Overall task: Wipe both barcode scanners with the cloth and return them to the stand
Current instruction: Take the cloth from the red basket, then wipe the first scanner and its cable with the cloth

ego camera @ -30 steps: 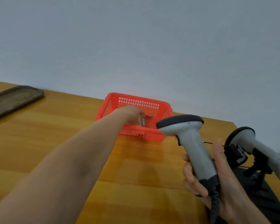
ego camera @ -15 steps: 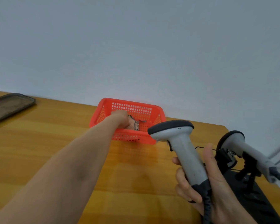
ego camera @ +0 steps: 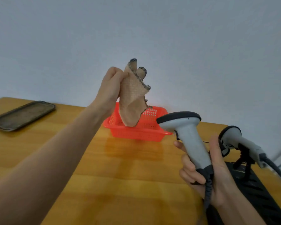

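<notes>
Both full: my left grip (ego camera: 111, 86) pinched the beige waffle cloth (ego camera: 131, 101) over the red mesh basket (ego camera: 136, 133), my right grip (ego camera: 217, 176) clasped the grey barcode scanner (ego camera: 191, 140).

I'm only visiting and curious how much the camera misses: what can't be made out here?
Head view:
- Inside of the red basket: the hanging cloth covers part of it.
- The left hand: its fingertips are hidden behind the cloth.
- The black stand: cut off by the bottom edge, partly behind the right hand and the held scanner.
- The second scanner: its cable leaves at the right edge.
</notes>
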